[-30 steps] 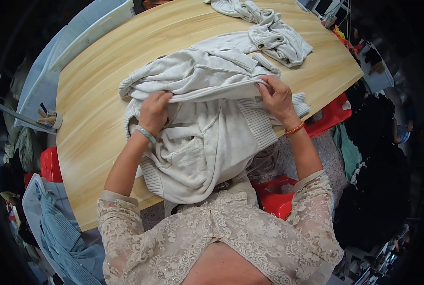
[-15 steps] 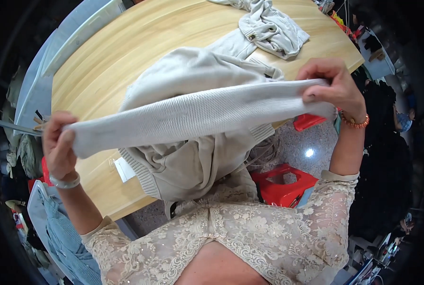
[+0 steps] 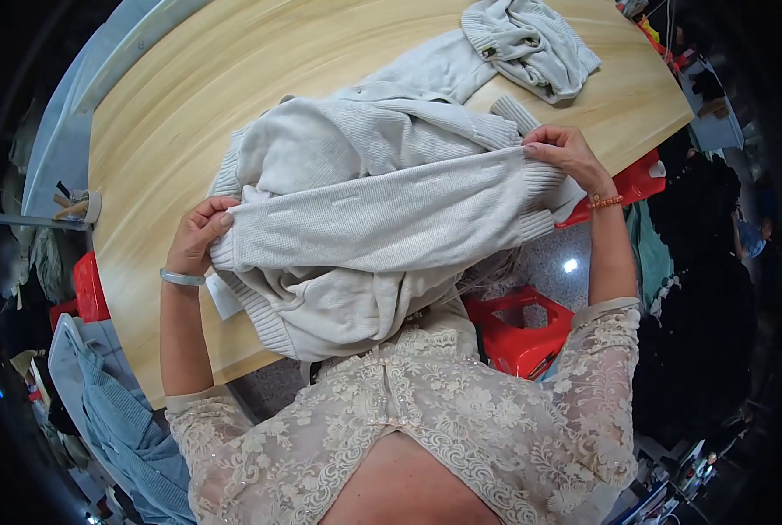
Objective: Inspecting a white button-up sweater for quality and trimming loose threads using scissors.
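Note:
A light grey knitted garment [image 3: 303, 302] with ribbed edges lies bunched on the wooden table [image 3: 159, 157] and overhangs its near edge. My left hand [image 3: 203, 236] pinches the left end of a wide knit panel [image 3: 382, 219] of it, thumb on top. The panel's ribbed right end is pinched at its upper corner by my right hand [image 3: 570, 157]. Between my hands the panel lies nearly flat across the garment, with a few short slit-like marks along its upper part. Fingertips under the fabric are hidden.
Another grey knit bundle [image 3: 535, 52] with dark buttons lies at the far right of the table. A red plastic stool [image 3: 522, 337] stands below the near right edge. At the lower left, a blue knit garment [image 3: 128, 429] hangs in a pale bin. White paper [image 3: 224, 299] lies beside the garment.
Both hands have come inward and the stretched panel has slackened and widened, now resting on the garment. My left hand moved right; my right hand moved slightly left.

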{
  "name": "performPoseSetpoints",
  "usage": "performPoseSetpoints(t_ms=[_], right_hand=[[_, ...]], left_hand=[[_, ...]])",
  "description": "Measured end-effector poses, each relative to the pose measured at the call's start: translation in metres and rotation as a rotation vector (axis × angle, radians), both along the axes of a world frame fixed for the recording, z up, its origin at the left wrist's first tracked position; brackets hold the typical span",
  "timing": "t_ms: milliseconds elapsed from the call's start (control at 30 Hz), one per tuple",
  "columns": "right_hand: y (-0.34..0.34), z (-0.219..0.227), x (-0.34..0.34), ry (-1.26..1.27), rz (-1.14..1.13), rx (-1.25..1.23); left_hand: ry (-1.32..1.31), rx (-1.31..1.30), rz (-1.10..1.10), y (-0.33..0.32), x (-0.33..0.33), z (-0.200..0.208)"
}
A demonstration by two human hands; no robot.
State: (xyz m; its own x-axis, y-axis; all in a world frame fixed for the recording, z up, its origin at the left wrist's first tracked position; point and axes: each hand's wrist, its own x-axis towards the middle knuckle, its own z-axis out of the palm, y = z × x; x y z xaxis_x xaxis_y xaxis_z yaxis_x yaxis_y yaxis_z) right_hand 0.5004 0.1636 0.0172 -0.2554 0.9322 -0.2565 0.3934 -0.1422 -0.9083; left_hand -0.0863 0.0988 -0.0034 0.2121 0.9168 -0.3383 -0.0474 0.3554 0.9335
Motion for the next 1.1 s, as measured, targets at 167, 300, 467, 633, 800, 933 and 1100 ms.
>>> performPoseSetpoints(t_ms=[167, 300, 467, 633, 800, 933, 1100], right_hand=[[-0.002, 0.000, 0.002, -0.023, -0.011, 0.031], [-0.001, -0.003, 0.009, -0.016, -0.026, 0.043], [-0.003, -0.011, 0.018, -0.014, -0.044, 0.089], [-0.003, -0.004, 0.003, -0.380, -0.126, 0.427], [0.019, 0.016, -0.049, -0.097, -0.081, 0.472], [0.041, 0.026, -0.109, -0.051, 0.033, 0.501], [0.054, 0.041, -0.172, -0.084, 0.203, 0.452]], left_hand=[[-0.052, -0.001, -0.004, -0.001, -0.002, -0.006], [-0.073, 0.013, -0.037, -0.001, -0.002, -0.005], [-0.024, 0.080, -0.021, -0.006, 0.006, 0.012], [0.409, 0.136, 0.054, -0.017, -0.005, 0.024], [0.696, 0.281, 0.372, 0.014, -0.026, -0.001], [0.722, 0.036, 0.093, 0.042, -0.035, -0.011], [0.636, 0.188, 0.059, 0.081, -0.012, -0.021]])
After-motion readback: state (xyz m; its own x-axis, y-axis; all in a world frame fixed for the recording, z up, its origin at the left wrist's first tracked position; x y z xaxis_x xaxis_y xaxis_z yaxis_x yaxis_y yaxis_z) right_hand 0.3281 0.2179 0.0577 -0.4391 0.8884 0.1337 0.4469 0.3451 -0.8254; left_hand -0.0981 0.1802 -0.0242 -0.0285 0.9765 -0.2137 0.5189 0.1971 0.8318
